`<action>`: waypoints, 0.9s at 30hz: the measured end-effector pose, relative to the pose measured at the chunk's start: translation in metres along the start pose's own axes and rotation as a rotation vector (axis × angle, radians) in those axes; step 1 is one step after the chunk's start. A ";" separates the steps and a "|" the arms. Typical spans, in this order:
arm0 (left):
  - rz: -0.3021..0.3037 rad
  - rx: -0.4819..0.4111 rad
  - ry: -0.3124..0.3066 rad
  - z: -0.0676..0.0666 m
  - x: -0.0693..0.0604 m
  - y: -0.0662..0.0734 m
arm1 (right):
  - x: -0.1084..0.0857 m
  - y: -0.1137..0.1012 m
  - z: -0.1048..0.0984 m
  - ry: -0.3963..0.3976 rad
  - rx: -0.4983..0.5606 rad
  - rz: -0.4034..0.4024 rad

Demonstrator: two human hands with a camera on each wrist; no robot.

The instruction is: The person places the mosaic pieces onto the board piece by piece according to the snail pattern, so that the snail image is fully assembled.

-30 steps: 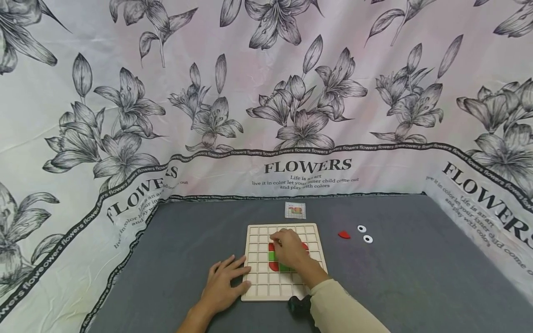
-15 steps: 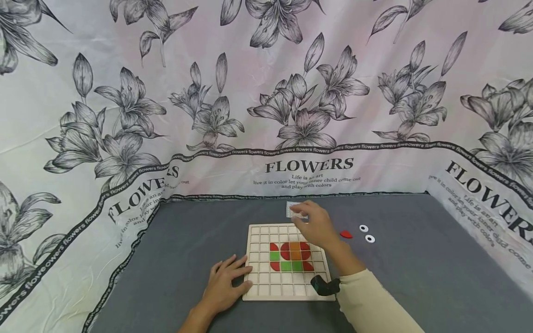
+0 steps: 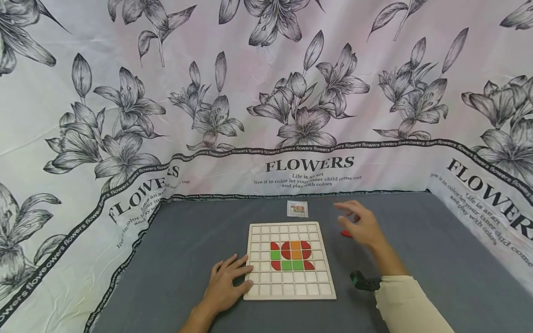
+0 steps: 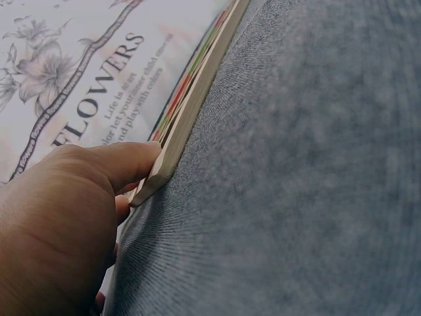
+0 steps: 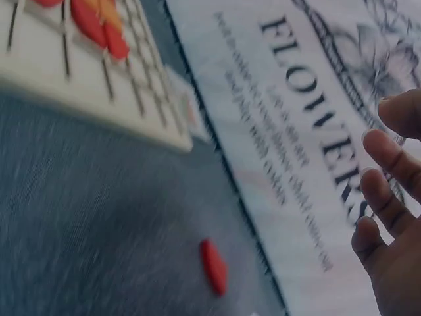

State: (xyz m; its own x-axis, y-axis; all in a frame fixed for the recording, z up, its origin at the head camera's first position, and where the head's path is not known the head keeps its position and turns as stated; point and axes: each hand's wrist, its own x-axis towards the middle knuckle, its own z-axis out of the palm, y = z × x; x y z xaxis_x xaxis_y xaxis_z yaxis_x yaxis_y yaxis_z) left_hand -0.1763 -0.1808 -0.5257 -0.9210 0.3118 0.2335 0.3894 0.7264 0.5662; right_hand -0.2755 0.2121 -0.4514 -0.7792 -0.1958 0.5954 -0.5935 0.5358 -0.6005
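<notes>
A wooden grid board lies on the table, with red, green and orange tiles set in its middle cells. My left hand rests its fingers on the board's left edge; in the left wrist view the thumb touches the board's corner. Right of the board, my right hand hovers in the air with fingers apart and nothing between them. A loose red tile lies partly behind that hand, and shows whole in the right wrist view as a red piece.
Beyond the board's far edge lies a small printed card with a coloured pattern on a grid. A flower-printed cloth stands behind the grey table and along its sides. A dark strapped device sits at my right wrist.
My right hand has left the tiles, passed over the card and moved right to above the loose red tile. It now hides the two white rings. The left hand stays on the board edge.
</notes>
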 end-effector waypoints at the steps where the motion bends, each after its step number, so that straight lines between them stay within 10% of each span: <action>1: -0.006 -0.002 0.000 0.000 0.000 0.000 | -0.002 0.005 -0.001 -0.011 0.000 0.032; 9: -0.021 -0.002 -0.006 -0.001 0.001 0.000 | -0.017 0.036 -0.001 -0.120 -0.146 0.245; 27: -0.016 -0.011 0.012 0.000 0.000 0.001 | -0.025 0.042 0.014 -0.279 -0.325 0.336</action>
State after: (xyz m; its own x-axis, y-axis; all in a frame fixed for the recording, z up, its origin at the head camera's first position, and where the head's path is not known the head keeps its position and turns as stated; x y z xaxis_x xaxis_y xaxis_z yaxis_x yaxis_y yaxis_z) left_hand -0.1761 -0.1801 -0.5248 -0.9272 0.2928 0.2334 0.3744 0.7247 0.5785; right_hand -0.2835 0.2279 -0.4990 -0.9654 -0.1566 0.2085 -0.2441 0.8240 -0.5114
